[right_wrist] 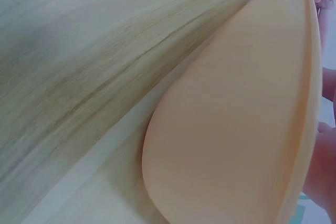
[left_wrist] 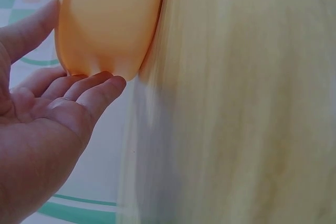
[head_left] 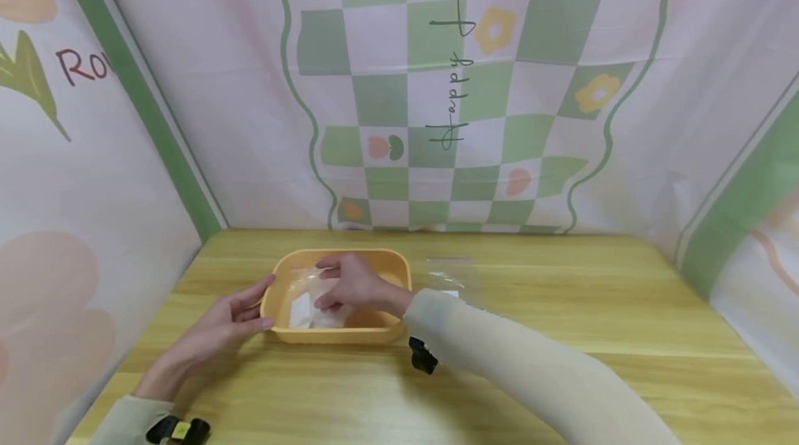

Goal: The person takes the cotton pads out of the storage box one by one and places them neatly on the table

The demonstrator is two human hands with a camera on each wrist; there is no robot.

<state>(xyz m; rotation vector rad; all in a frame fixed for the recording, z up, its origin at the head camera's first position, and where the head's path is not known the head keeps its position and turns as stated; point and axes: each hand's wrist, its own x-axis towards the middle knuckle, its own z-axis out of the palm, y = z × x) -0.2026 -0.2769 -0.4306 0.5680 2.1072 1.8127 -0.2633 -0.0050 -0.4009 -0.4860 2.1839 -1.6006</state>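
Observation:
A yellow-orange plastic basin (head_left: 399, 268) sits on the wooden table. At its left end my left hand (head_left: 221, 324) holds the rim and end wall; in the left wrist view the fingers (left_wrist: 100, 95) lie against the outer wall. My right hand (head_left: 356, 282) reaches down inside, thumb and fingers curled over a clear plastic bag (head_left: 306, 282) with white content. Part of that bag is hidden by the hand. The right wrist view mostly shows the basin's outer side wall (right_wrist: 231, 114), with the right hand partly behind the rim.
Another clear zip bag (head_left: 449, 265) lies flat on the table just right of the basin, partly behind the right sleeve (head_left: 499, 341). A printed curtain (head_left: 431, 98) hangs along the table's far edge. Wooden tabletop (head_left: 593, 306) extends to the right.

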